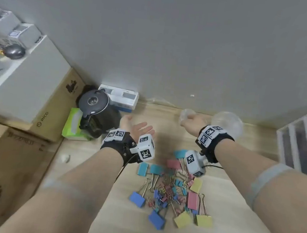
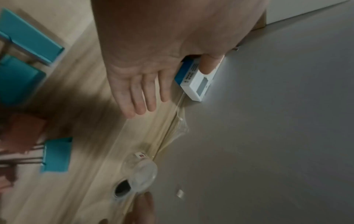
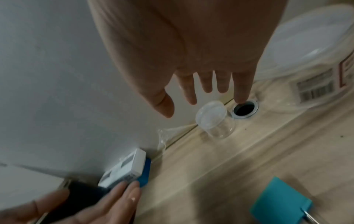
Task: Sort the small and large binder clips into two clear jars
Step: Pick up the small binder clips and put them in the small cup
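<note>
A pile of coloured binder clips (image 1: 175,190), large and small mixed, lies on the wooden desk between my forearms. A small clear jar (image 3: 214,119) with its lid on stands near the wall, also seen as the small jar (image 1: 187,114). A larger clear lidded jar (image 1: 227,124) stands to its right, beside my right wrist. My right hand (image 3: 203,89) hovers over the small jar with fingers spread, apart from it and holding nothing. My left hand (image 1: 138,128) is held flat with straight fingers, empty, left of the jars.
A black kettle (image 1: 93,108), a green tissue pack (image 1: 74,125) and a white-and-blue box (image 1: 120,97) stand at the desk's back left. Cardboard boxes (image 1: 13,149) are stacked at left. Clear drawers (image 1: 301,143) stand at right. A round cable hole (image 3: 245,109) sits by the small jar.
</note>
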Demonstrator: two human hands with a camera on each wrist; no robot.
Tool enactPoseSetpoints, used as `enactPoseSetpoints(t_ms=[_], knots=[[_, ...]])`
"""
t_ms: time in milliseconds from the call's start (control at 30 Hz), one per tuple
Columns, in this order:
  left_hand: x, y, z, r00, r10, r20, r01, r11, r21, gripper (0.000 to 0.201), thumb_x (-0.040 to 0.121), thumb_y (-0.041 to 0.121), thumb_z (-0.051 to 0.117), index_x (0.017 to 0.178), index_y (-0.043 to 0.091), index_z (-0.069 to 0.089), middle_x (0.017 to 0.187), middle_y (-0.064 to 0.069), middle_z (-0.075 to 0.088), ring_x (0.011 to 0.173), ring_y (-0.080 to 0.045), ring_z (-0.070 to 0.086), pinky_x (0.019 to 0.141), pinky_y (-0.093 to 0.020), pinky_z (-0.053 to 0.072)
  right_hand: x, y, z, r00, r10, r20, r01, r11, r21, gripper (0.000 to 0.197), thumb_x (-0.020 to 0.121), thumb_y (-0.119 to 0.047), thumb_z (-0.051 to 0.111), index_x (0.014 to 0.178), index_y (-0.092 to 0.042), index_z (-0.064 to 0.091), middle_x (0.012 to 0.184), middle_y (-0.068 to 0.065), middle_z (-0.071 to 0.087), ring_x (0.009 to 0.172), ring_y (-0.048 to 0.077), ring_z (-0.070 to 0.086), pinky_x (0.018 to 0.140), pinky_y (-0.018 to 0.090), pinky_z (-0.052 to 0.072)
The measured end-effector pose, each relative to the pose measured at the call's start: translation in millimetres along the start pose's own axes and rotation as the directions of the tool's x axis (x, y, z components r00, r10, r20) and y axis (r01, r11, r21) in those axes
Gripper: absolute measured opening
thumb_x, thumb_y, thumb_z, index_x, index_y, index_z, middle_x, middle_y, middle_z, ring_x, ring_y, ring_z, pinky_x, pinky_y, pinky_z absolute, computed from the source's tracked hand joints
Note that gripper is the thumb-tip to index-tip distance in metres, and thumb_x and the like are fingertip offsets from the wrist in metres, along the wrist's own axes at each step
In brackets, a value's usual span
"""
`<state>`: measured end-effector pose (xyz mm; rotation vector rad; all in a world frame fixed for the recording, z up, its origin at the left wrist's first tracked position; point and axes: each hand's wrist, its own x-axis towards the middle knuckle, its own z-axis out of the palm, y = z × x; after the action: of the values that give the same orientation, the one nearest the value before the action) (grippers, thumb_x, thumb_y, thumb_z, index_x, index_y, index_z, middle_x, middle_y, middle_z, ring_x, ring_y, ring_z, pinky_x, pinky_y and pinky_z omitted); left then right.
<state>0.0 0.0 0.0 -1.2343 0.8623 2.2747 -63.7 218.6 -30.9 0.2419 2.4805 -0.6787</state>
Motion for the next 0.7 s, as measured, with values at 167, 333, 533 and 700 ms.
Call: enactPoseSetpoints(t_ms=[167, 333, 533, 700], knots=[[20, -2, -13, 1.0, -0.015, -0.007, 0.015, 1.0, 0.013, 0.062, 0.097, 0.05, 0.041, 0.132, -0.001, 0.049, 0.134, -0.026, 0.053, 0.123, -0.042, 0.053, 0.107, -0.053, 0.042, 20, -6, 29, 0.998, -0.038, 0.042, 0.044, 0.984, -0.17, 0.073, 0.081, -0.05, 0.048, 0.144, -0.017, 0.036, 0.159, 0.005, 0.012, 0.147, 0.028, 0.009, 0.117, 0.043, 0.023], [33, 5, -15, 0.999, 0.007, -0.05, -0.003, 0.997, 0.082, 0.058, 0.099, 0.046, 0.043, 0.132, -0.001, 0.051, 0.132, -0.026, 0.054, 0.122, -0.041, 0.054, 0.104, -0.053, 0.044, 24, 0, 34, 0.997, -0.061, 0.05, 0.072, 0.959, -0.274, 0.066, 0.08, -0.036, 0.054, 0.139, -0.011, 0.041, 0.15, 0.01, 0.028, 0.144, 0.03, 0.014, 0.114, 0.048, 0.028], [46, -2, -11, 0.996, 0.007, -0.092, 0.01, 0.983, 0.184, 0.054, 0.096, 0.044, 0.048, 0.124, -0.001, 0.057, 0.125, -0.025, 0.058, 0.112, -0.039, 0.06, 0.099, -0.051, 0.049, 16, 1, 37, 0.975, -0.157, -0.156, 0.097, 0.937, -0.335, 0.036, 0.068, -0.034, 0.065, 0.101, -0.018, 0.062, 0.117, 0.006, 0.043, 0.112, 0.028, 0.037, 0.093, 0.039, 0.042], [51, -8, -11, 0.994, -0.06, -0.094, 0.083, 0.959, 0.272, 0.046, 0.096, 0.041, 0.049, 0.115, 0.0, 0.059, 0.128, -0.026, 0.055, 0.118, -0.039, 0.057, 0.097, -0.052, 0.05, 15, 5, 47, 0.996, -0.084, 0.005, 0.083, 0.963, -0.256, 0.034, 0.073, -0.035, 0.065, 0.1, -0.018, 0.055, 0.113, -0.003, 0.043, 0.086, 0.022, 0.056, 0.062, 0.032, 0.044]])
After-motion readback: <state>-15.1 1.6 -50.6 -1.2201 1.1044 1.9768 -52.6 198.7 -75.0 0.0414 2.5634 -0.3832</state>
